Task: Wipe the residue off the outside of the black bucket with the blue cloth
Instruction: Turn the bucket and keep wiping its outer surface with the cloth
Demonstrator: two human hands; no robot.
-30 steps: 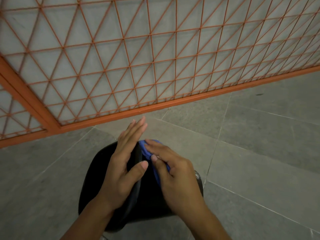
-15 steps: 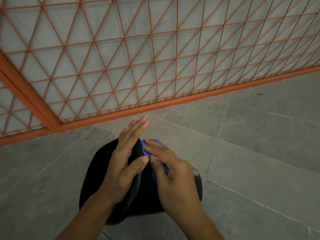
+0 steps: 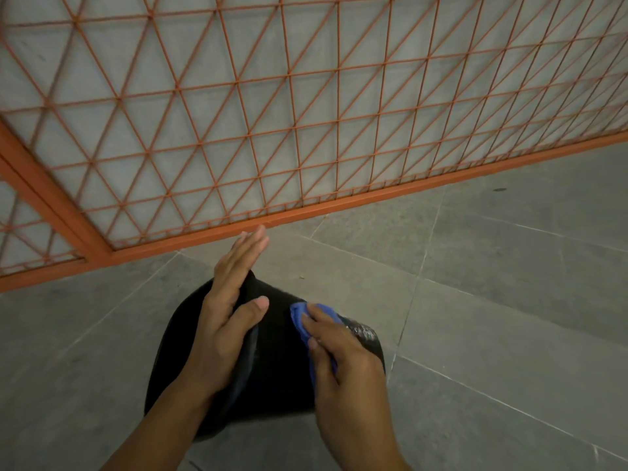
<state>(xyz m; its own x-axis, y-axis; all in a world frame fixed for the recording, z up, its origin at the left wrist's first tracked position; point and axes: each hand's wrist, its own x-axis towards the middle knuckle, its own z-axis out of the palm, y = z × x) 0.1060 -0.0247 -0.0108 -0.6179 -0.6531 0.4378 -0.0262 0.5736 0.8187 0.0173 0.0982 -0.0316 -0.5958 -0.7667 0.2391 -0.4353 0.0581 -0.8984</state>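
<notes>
A black bucket [image 3: 272, 351] is lying on its side on a grey tiled floor [image 3: 492, 300], close to an orange mesh fence [image 3: 306, 130]. The left hand [image 3: 227, 321] is resting flat over the bucket's rim, fingers straight and held together, thumb spread toward the bucket's wall. The right hand [image 3: 339, 362] is pressing a bunched blue cloth [image 3: 300, 317] against the bucket's outer wall, fingers curled over it. A shiny patch is showing on the wall just beyond the cloth.
</notes>
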